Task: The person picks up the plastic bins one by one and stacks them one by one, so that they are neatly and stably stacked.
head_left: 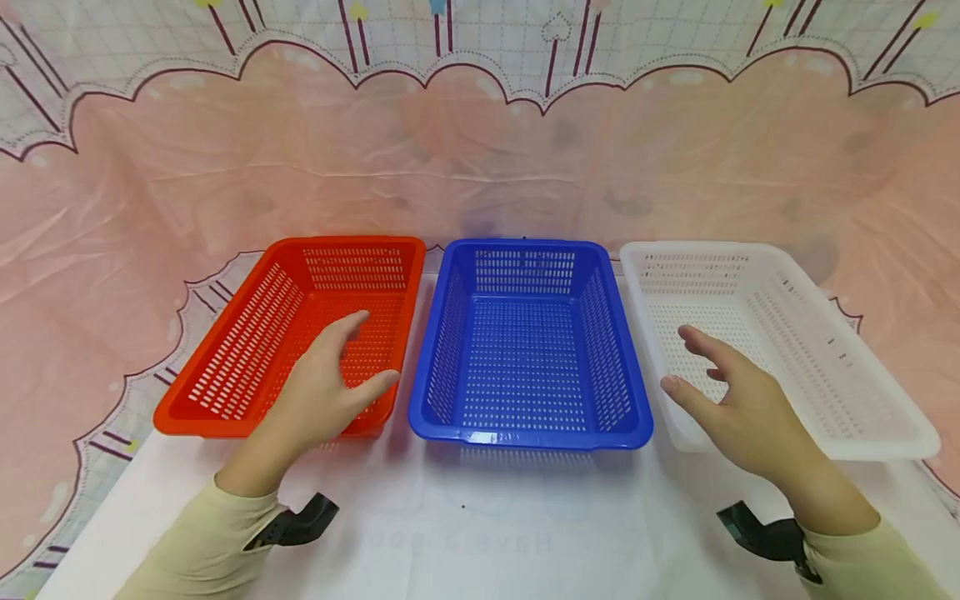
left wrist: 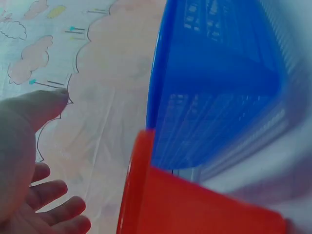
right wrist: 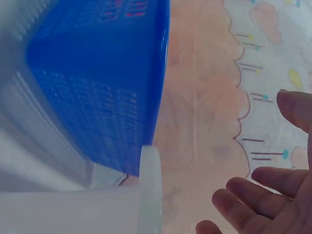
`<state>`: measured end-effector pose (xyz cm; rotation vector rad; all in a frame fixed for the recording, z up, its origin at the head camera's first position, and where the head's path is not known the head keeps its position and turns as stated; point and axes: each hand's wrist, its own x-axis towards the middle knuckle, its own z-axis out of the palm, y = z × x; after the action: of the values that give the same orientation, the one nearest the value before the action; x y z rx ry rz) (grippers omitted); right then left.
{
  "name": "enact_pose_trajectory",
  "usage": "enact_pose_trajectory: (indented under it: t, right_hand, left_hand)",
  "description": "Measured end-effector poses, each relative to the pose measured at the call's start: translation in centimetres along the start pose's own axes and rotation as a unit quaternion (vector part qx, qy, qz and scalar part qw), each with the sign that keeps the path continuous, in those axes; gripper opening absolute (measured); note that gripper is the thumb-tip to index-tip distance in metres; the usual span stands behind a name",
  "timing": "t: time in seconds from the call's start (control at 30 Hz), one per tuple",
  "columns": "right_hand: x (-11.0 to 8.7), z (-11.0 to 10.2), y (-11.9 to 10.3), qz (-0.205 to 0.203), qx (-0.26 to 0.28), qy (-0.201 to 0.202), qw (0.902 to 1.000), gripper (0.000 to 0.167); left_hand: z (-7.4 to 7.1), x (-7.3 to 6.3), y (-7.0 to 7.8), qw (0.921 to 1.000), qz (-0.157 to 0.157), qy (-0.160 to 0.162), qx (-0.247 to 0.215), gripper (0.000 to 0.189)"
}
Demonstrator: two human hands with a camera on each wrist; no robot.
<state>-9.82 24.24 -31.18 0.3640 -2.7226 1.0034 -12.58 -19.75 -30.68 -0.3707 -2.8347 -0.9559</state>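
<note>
Left hand [head_left: 322, 387]: I see it over the lower right part of the red basket, left of the middle of the frame. Its grip is wide, thumb and fingers spread apart, with nothing in it.
Right hand [head_left: 746, 417]: It is over the left part of the white basket, at the right of the frame. This grip is wide too and has hold of nothing. From here I can't tell if either hand touches a basket.
Red basket [head_left: 315, 292]: Left of the middle, upright, with lots of little holes.
Blue basket [head_left: 525, 358]: In the middle, just beside the other two, upright, nothing inside.
White basket [head_left: 780, 350]: On the right, upright, holes all over.
Bench [head_left: 420, 542]: White, under the baskets, with faint letters low in the frame.
Cloth [head_left: 480, 175]: Pink with a wavy cloud edge, across the top.
Sleeves [head_left: 195, 542]: Pale yellow-green, in both bottom corners.
</note>
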Motion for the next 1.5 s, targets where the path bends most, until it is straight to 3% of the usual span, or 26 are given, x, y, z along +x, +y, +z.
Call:
enact_pose_trajectory:
  t: [0.33,0.63,1.0,1.5]
  right_hand:
    - [-1.7,1.0,-0.7,-0.023,0.041,0.014,0.9988,0.061]
    - [-2.5,2.0,-1.2,-0.021,0.067,0.005,0.9975,0.066]
    - [-3.0,2.9,-1.7,-0.010,0.087,0.000,0.9962,0.064]
    - [-3.2,3.6,-1.7,0.000,0.093,-0.014,0.9956,0.064]
  left_hand:
    - [1.1,-2.1,0.9,0.9940,-0.023,-0.028,-0.103,0.074]
    - [1.9,-2.9,1.1,0.9866,-0.016,-0.042,-0.157,0.068]
    - [2.8,-3.5,1.5,0.9820,-0.044,-0.040,-0.179,0.065]
    - [4.1,-4.2,2.4,0.9813,-0.028,-0.031,-0.188,0.065]
